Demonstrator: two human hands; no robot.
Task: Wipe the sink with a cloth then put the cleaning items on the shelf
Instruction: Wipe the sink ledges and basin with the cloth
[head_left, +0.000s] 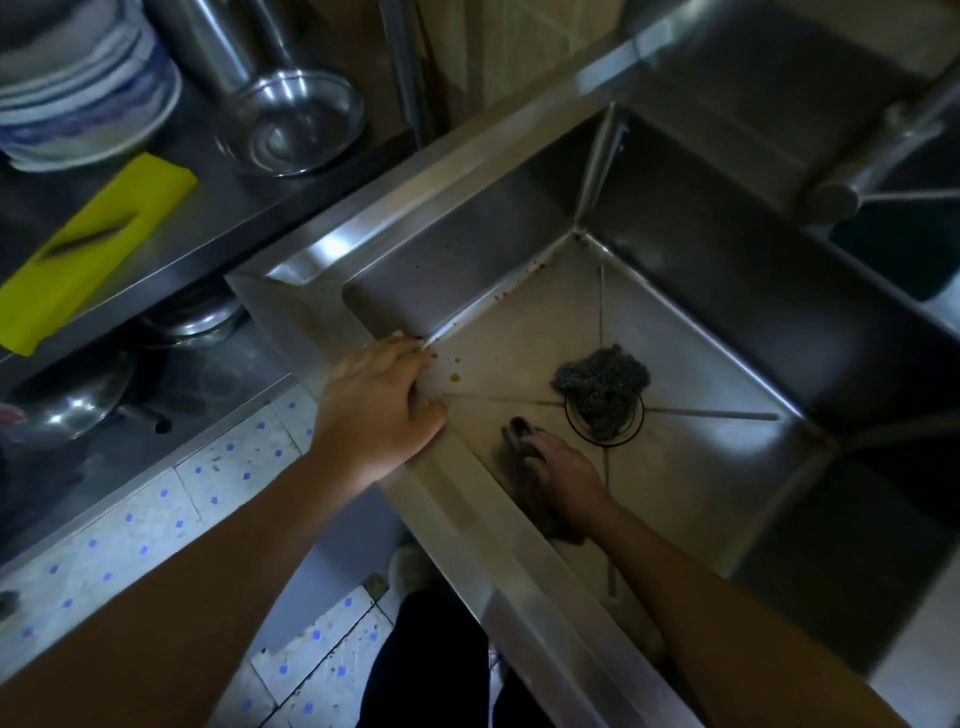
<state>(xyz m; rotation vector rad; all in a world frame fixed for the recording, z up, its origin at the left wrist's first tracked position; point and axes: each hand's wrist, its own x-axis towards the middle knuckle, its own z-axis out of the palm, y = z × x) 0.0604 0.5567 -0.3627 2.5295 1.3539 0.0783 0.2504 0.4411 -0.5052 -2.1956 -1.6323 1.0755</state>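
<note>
On my far left the steel shelf (223, 202) is crowded: a flat yellow piece (98, 244), stacked bowls (78, 88) and a steel bowl (296, 124). Anything set down there carelessly could knock those over or slide off the front edge. The left hand (379, 384) lies spread on the near corner of the sink (467, 244) rim, fingers relaxed over the inner edge and holding nothing. I read it as a brace, and on what looks like wet steel it could slip. Just beside its fingertips, brown spots (456, 376) sit on the sink floor, and more specks run along the back seam. The wiping hand is well short of these, so I judge they are the likeliest patches to be missed. Further right, the right hand (563, 470) is down on the sink floor with its fingers bent over the dark cloth (540, 509), pressing it near the front wall. The cloth is bunched, so a stroke may only smear. Just beyond the fingers a steel scourer (602, 387) sits on the drain (576, 431). A wide sweep could drag it, or push grime under it. I cannot tell whether the tap (883, 150) at the far right is dripping.
</note>
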